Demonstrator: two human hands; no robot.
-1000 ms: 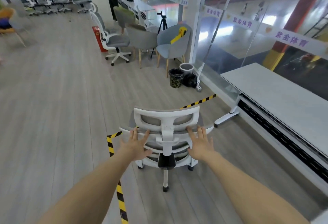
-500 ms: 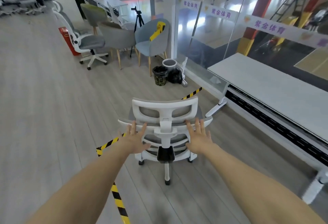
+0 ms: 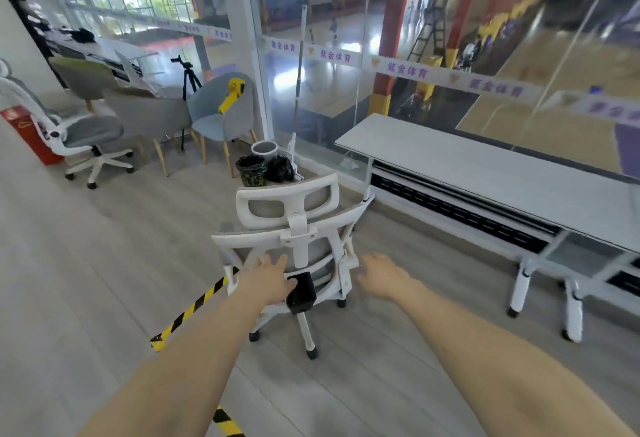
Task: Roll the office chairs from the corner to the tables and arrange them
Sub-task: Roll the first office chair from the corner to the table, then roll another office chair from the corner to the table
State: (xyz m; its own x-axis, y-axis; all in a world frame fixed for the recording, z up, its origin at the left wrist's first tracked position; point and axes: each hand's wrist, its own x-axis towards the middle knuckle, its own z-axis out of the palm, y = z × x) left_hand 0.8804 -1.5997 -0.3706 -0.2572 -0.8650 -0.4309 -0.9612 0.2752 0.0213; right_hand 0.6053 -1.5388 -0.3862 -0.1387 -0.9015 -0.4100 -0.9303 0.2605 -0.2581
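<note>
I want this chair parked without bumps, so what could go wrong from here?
The white mesh-back office chair has turned askew, and its armrest tip sits close to the long white table; it may strike the edge.

The right hand appears off the backrest, so only the left hand steers; the chair may swivel.

A caster could catch the yellow-black floor tape.

2 office chairs [image 3: 294,228], 3 shell chairs [image 3: 221,114], 1 table [image 3: 502,176], 2 hands [image 3: 266,280]
</note>
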